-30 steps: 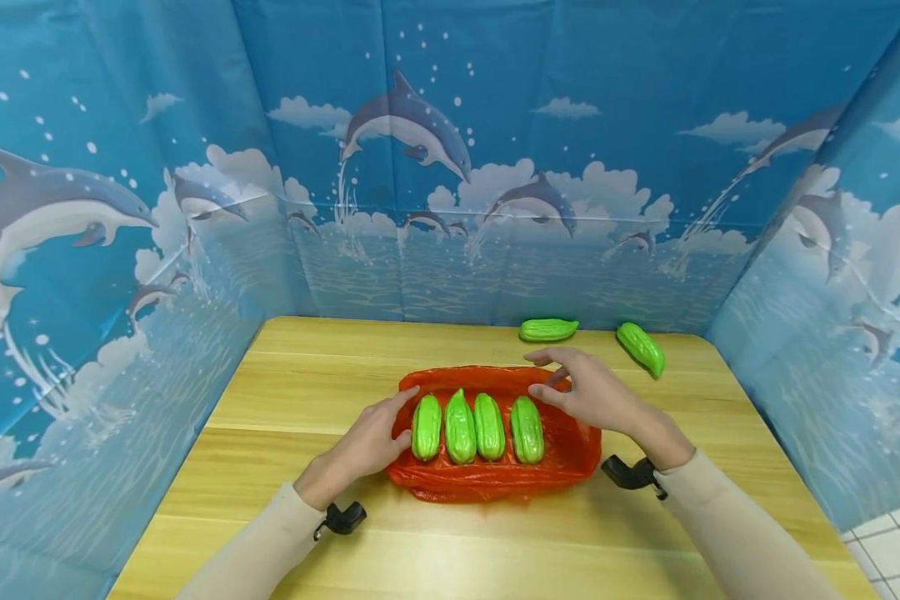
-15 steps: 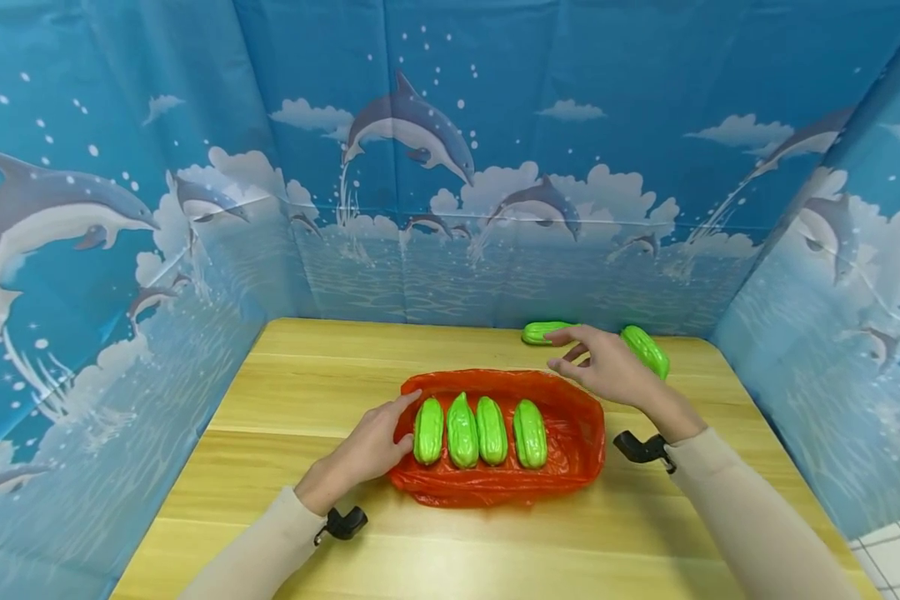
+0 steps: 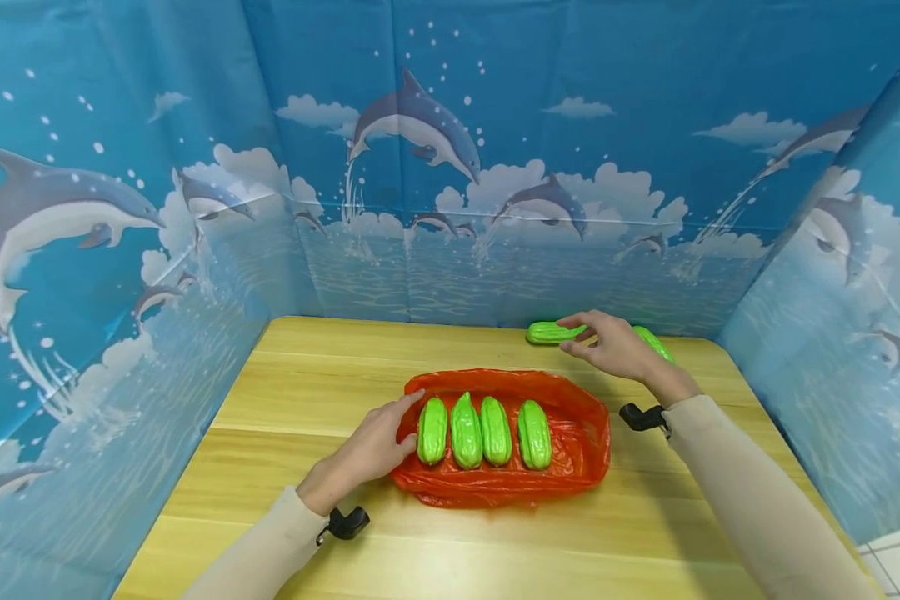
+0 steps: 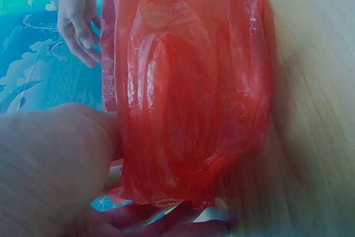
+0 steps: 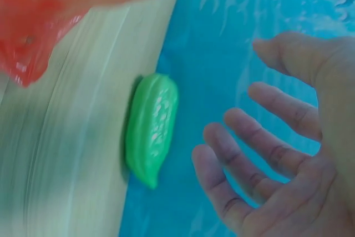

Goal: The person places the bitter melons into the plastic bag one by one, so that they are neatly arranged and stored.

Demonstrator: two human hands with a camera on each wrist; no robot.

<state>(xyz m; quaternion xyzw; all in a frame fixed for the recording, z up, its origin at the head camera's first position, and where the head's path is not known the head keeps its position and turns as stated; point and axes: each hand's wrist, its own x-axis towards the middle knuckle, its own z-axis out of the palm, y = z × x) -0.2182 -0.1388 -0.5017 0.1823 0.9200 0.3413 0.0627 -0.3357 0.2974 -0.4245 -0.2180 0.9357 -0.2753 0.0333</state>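
Observation:
My left hand (image 3: 371, 437) holds the left end of an open red plastic bag (image 3: 495, 493), thumb and index finger over its rim. In the left wrist view the bag (image 4: 172, 92) covers part of the thumb and fingers. Several bright green bitter melons stand side by side in the bag, the rightmost bitter melon (image 3: 534, 435) a little apart. My right hand (image 3: 615, 346) hovers beside a bitter melon (image 3: 549, 333) lying at the table's back edge. In the right wrist view its fingers (image 5: 277, 151) are spread, relaxed and apart from that bitter melon (image 5: 151, 129).
Another bitter melon (image 3: 654, 342) lies at the back right, partly hidden by my right hand. The wooden table (image 3: 315, 375) meets a blue dolphin-print curtain (image 3: 450, 275) at its back and sides. White floor tiles (image 3: 896, 550) show at the lower right.
My right hand has moved from above the bag's right side, back and to the right, to the bitter melon at the back. The left hand stays on the bag's left end.

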